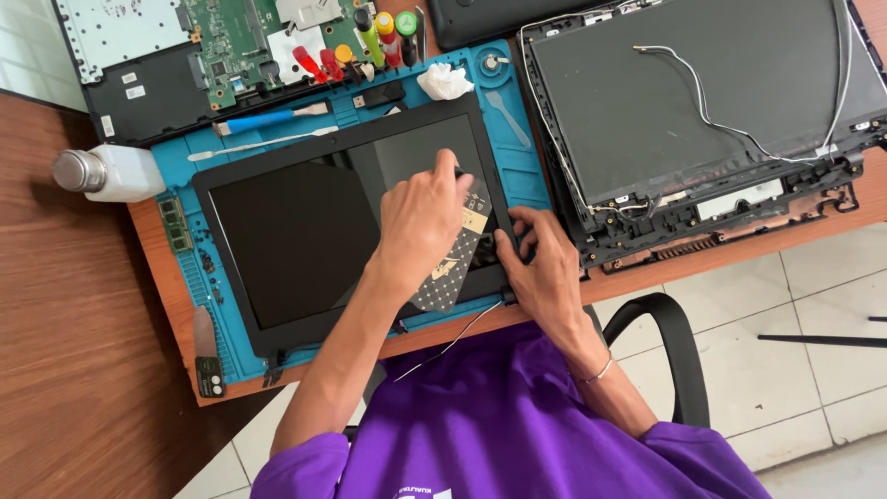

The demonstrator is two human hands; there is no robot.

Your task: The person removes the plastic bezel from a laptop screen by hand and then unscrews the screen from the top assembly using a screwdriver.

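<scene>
A laptop display in a black bezel (277, 231) lies on a blue work mat (517, 157). My left hand (420, 222) rests on the display's right part with its fingers curled down. A small dark piece (458, 172) shows at the fingertips, and I cannot tell whether the hand grips it. A black dotted sheet with tan labels (445, 277) lies under that hand. My right hand (545, 263) grips the bezel's lower right edge (506, 254), thumb on top. A thin cable (453, 342) runs from that corner toward my purple shirt.
An open laptop lid shell with loose wires (702, 92) lies to the right. A bared laptop base with a green board (231, 46) sits at the top left, with screwdrivers (370, 37), a blue-handled brush (263, 120), tissue (445, 81) and a white bottle (111, 173). A black chair arm (674, 342) is below.
</scene>
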